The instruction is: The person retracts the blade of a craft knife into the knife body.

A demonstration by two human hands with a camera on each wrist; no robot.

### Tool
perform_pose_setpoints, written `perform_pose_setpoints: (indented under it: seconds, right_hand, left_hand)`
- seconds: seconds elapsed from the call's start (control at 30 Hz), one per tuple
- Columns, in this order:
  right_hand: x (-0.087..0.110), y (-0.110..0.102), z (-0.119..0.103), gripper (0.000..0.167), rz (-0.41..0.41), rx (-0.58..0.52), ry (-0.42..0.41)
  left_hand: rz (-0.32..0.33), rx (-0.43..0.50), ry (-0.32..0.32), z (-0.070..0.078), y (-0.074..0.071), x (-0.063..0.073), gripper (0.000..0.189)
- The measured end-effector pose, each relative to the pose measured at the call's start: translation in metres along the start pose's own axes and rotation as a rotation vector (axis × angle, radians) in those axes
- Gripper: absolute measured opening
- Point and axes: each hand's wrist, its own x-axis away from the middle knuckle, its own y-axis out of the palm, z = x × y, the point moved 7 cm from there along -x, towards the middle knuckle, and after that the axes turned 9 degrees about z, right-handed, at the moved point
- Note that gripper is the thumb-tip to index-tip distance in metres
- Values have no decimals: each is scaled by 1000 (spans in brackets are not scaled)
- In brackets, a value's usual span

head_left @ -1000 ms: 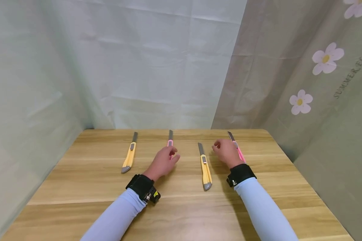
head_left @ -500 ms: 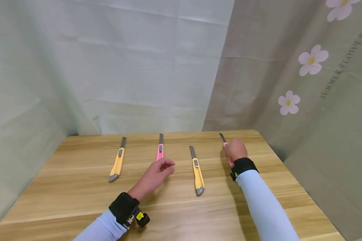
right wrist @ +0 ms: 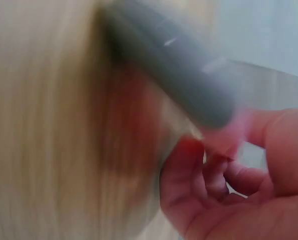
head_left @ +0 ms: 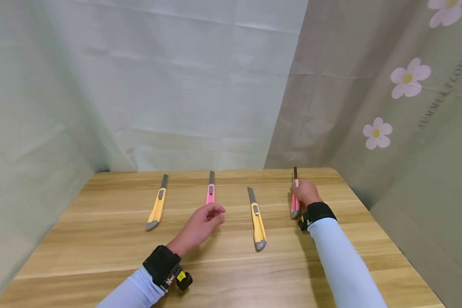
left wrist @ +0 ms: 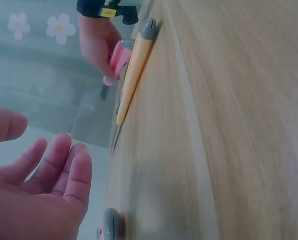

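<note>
My right hand pinches a pink utility knife by its handle between thumb and fingers, its blade pointing away. In the left wrist view this pink knife is raised off the table; the right wrist view shows its grey end cap large and blurred. My left hand hovers with loosely bent fingers, holding nothing, just in front of a second pink utility knife, whose lower end it hides in the head view. A yellow utility knife lies between the hands, and another yellow utility knife lies farther left.
All the knives have their blades out, pointing to the back edge of the wooden table. A pale curtain hangs behind the table, and a flowered curtain runs along its right side.
My right hand has moved onto the right pink knife, gripped it, lifted it and turned it more upright. The left hand has drawn back slightly from the other pink knife.
</note>
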Motion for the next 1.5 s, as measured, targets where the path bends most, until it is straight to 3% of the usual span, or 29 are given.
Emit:
perform_pose_setpoints:
  seconds: [0.1, 0.27, 0.37, 0.6, 0.7, 0.83, 1.1, 1.3, 1.5]
  right_hand:
    - [7, 1, -6, 34, -57, -216, 72]
    - [31, 10, -38, 51, -118, -498, 59]
    - [48, 18, -59, 55, -139, -593, 46]
    - [93, 30, -106, 51, -221, -741, -20]
    - [111, 32, -121, 48, -263, -777, -67]
    - [133, 33, -138, 45, -324, -781, -153]
    - [165, 33, -160, 41, -387, -798, -232]
    - [176, 28, -168, 42, -354, -780, -287]
    - [185, 19, -175, 38, -285, -733, -315]
  left_hand:
    - [-15, 7, 12, 2, 2, 0, 26]
    - [-53, 16, 23, 6, 7, 3, 27]
    - [-79, 0, 30, 6, 9, 6, 28]
    - [-120, -136, 94, 9, 13, 19, 33]
    - [-171, -110, 94, 11, 17, 27, 40]
    - [-231, -20, 46, 14, 22, 39, 45]
    - [-309, 140, 14, 19, 27, 58, 27]
    - [-316, 270, -24, 21, 31, 67, 23]
    - [-306, 303, -4, 27, 31, 72, 25]
